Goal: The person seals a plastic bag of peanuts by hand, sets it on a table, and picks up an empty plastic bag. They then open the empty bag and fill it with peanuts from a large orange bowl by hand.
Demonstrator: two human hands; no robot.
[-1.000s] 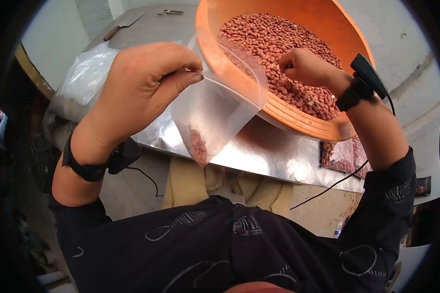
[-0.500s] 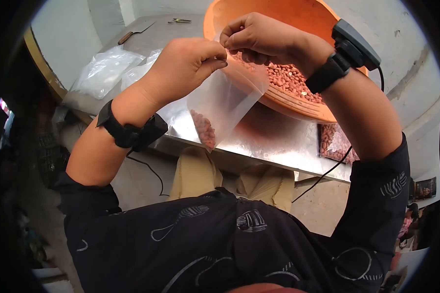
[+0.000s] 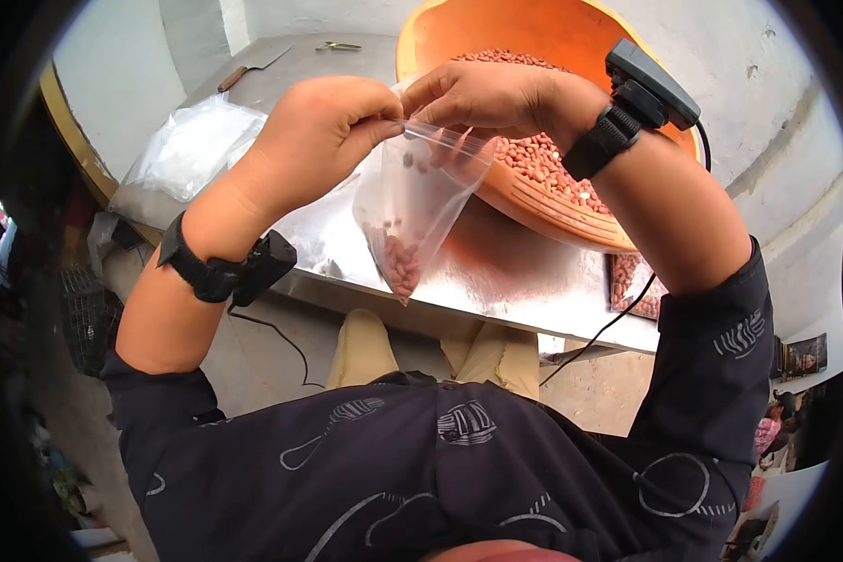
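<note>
My left hand pinches the top edge of a clear plastic bag between thumb and fingers. Red-skinned peanuts lie in the bag's lower corner, and a few more show higher up inside it. At the bag's mouth is my right hand, its fingers apart and partly seen through the plastic. Just behind the bag, a large orange basin tilts toward me with many loose peanuts in it.
A stack of clear plastic bags lies left on the metal table. Behind are a knife and a small yellowish tool. A filled peanut bag sits at the right edge. Cables hang from both wrist straps.
My right hand has come down to the bag's mouth and its curled fingers have spread. More peanuts show inside the bag. The left hand still pinches the edge, slightly lower.
</note>
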